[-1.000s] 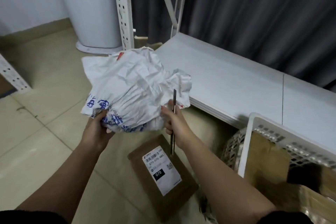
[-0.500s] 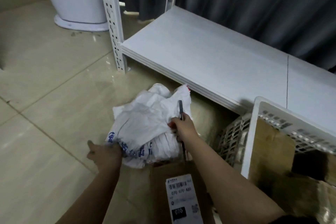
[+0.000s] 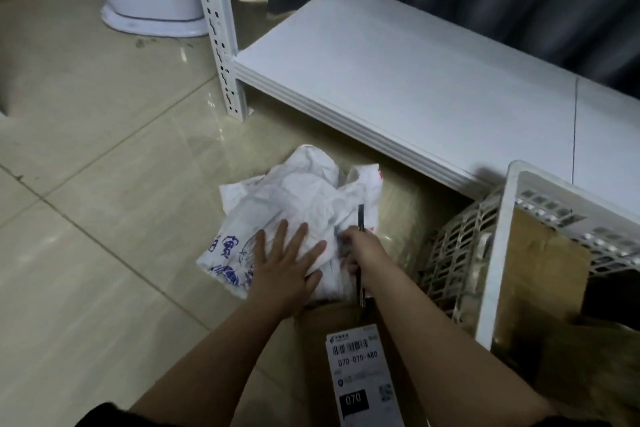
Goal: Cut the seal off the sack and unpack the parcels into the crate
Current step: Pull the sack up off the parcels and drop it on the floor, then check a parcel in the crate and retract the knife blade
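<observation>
The sack (image 3: 301,198) is seen crumpled and flattened on the floor (image 3: 104,184), in front of the low white shelf (image 3: 398,73); it appears emptied, which is judged the reason it is laid aside there rather than held up. Blue print is visible on its near-left part.

The left hand (image 3: 285,267) is laid on the sack's near edge, palm down, fingers spread, nothing gripped; the posture is judged to be a pressing-flat of the loose fabric. The right hand (image 3: 362,250) is closed around a slim dark cutter (image 3: 361,253), held roughly upright just right of the sack, one end showing above the fist and the other below it. Whether this hand also pinches a fold of the sack cannot be told.

A brown parcel (image 3: 332,326) with a white label lies on the floor immediately nearer than the sack, between the forearms, partly under the sack's edge. It is not yet in the crate.

The white crate (image 3: 502,253) stands right of the sack, near it, with brown cardboard parcels already inside.
</observation>
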`<state>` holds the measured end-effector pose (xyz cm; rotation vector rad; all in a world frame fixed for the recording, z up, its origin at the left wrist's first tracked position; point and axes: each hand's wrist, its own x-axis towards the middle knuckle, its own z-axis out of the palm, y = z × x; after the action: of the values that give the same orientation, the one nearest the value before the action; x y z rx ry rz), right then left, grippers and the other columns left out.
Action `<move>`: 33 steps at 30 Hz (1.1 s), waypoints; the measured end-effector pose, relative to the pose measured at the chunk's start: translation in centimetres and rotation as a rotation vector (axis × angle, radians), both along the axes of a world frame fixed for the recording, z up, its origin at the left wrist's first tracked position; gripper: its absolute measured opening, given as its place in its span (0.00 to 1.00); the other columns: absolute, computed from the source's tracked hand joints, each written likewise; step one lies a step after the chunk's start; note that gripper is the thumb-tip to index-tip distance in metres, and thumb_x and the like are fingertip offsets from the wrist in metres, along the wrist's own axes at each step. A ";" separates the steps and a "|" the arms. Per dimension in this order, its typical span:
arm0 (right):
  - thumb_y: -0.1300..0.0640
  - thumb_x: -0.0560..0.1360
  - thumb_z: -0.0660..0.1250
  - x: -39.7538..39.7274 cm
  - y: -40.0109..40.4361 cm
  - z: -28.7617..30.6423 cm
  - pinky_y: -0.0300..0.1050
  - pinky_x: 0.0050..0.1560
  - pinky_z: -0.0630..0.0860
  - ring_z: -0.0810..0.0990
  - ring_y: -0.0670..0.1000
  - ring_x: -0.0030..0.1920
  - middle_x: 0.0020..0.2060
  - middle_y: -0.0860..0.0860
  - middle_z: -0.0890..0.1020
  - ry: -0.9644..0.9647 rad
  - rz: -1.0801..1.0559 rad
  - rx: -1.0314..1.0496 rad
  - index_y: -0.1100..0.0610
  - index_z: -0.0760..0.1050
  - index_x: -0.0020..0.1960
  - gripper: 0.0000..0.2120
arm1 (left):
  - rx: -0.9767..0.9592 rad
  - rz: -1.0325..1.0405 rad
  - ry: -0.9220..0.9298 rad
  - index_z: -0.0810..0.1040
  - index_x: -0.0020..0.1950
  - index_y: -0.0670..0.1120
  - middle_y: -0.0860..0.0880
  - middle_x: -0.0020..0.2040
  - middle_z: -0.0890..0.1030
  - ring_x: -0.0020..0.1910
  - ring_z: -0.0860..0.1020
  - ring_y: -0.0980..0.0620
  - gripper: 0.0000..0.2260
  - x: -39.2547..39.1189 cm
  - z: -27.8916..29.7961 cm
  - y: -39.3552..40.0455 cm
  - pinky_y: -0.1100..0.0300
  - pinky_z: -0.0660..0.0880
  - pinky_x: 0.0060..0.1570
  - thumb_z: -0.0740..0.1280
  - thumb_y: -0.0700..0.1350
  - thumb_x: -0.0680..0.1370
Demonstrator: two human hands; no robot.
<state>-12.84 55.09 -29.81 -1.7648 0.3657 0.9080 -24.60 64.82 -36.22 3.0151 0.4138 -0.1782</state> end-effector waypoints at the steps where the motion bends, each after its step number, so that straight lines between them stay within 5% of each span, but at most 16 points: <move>1: 0.62 0.75 0.60 0.0 -0.1 0.4 0.37 0.20 0.60 0.65 0.45 0.20 0.28 0.51 0.68 -0.032 -0.035 -0.003 0.55 0.69 0.39 0.07 | 0.004 0.013 0.033 0.75 0.66 0.58 0.46 0.71 0.71 0.72 0.59 0.40 0.24 0.4 -0.4 0.1 0.39 0.43 0.69 0.55 0.61 0.72; 6: 0.56 0.78 0.61 -1.3 -1.8 2.7 0.38 0.31 0.62 0.66 0.45 0.30 0.32 0.47 0.69 -0.161 -0.173 0.004 0.52 0.73 0.49 0.03 | 0.044 0.120 -0.099 0.72 0.70 0.52 0.43 0.71 0.71 0.72 0.63 0.37 0.27 0.4 -2.0 2.1 0.35 0.50 0.68 0.56 0.58 0.72; 9: 0.57 0.78 0.61 -2.3 -2.7 3.5 0.39 0.30 0.62 0.66 0.46 0.28 0.36 0.50 0.75 -0.073 -0.279 0.090 0.54 0.73 0.42 0.06 | 0.061 0.187 -0.140 0.74 0.68 0.48 0.39 0.68 0.73 0.68 0.67 0.34 0.27 1.4 -1.2 2.0 0.37 0.47 0.70 0.60 0.55 0.70; 11: 0.56 0.78 0.61 -3.4 -2.9 4.1 0.38 0.30 0.63 0.67 0.45 0.28 0.39 0.48 0.77 -0.039 -0.292 0.150 0.54 0.74 0.46 0.04 | 0.073 0.159 -0.153 0.76 0.66 0.46 0.37 0.61 0.77 0.62 0.70 0.36 0.26 2.1 -0.8 1.3 0.37 0.57 0.67 0.66 0.51 0.69; 14: 0.58 0.78 0.62 -4.7 -3.5 4.7 0.36 0.33 0.65 0.68 0.44 0.32 0.38 0.46 0.76 -0.065 -0.274 0.190 0.53 0.74 0.58 0.09 | -0.001 0.127 -0.114 0.78 0.64 0.44 0.38 0.54 0.79 0.52 0.75 0.38 0.26 2.3 0.7 1.1 0.43 0.71 0.54 0.60 0.54 0.70; 16: 0.57 0.78 0.62 -5.3 -4.2 4.7 0.40 0.43 0.72 0.73 0.46 0.40 0.40 0.46 0.75 -0.093 -0.229 0.162 0.51 0.73 0.62 0.13 | -0.112 0.139 -0.142 0.75 0.66 0.43 0.39 0.57 0.79 0.55 0.77 0.38 0.29 1.9 2.3 1.4 0.42 0.70 0.58 0.54 0.56 0.72; 19: 0.56 0.79 0.61 -6.6 -5.3 5.2 0.45 0.60 0.69 0.73 0.50 0.59 0.57 0.49 0.76 -0.205 -0.120 0.072 0.53 0.70 0.68 0.17 | -0.254 0.186 -0.251 0.67 0.71 0.41 0.41 0.68 0.72 0.68 0.69 0.42 0.32 0.9 5.3 1.8 0.44 0.57 0.71 0.47 0.55 0.73; 23: 0.51 0.77 0.64 -9.1 -6.2 5.6 0.50 0.65 0.69 0.72 0.52 0.65 0.64 0.51 0.75 -0.370 0.056 -0.098 0.55 0.68 0.70 0.23 | -0.359 0.246 -0.331 0.62 0.74 0.39 0.38 0.68 0.72 0.67 0.69 0.40 0.28 -0.3 8.2 2.1 0.42 0.61 0.69 0.57 0.49 0.76; 29: 0.55 0.78 0.60 -11.2 -8.0 6.5 0.45 0.57 0.73 0.76 0.53 0.60 0.69 0.51 0.68 -0.448 0.222 -0.286 0.53 0.61 0.74 0.25 | -0.407 0.391 -0.327 0.56 0.77 0.40 0.39 0.76 0.61 0.73 0.62 0.40 0.33 -1.0 10.2 2.3 0.46 0.60 0.71 0.67 0.47 0.76; 33: 0.53 0.79 0.59 -12.5 -9.2 6.4 0.44 0.45 0.71 0.79 0.53 0.54 0.72 0.47 0.62 -0.531 0.326 -0.446 0.51 0.57 0.74 0.26 | -0.361 0.353 -0.543 0.74 0.63 0.40 0.39 0.60 0.75 0.58 0.75 0.41 0.18 -3.3 11.3 0.9 0.47 0.73 0.55 0.66 0.44 0.74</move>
<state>-25.31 45.92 -23.42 -2.4418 -0.0804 0.5615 -27.86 65.73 -24.93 2.4465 0.7407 0.5180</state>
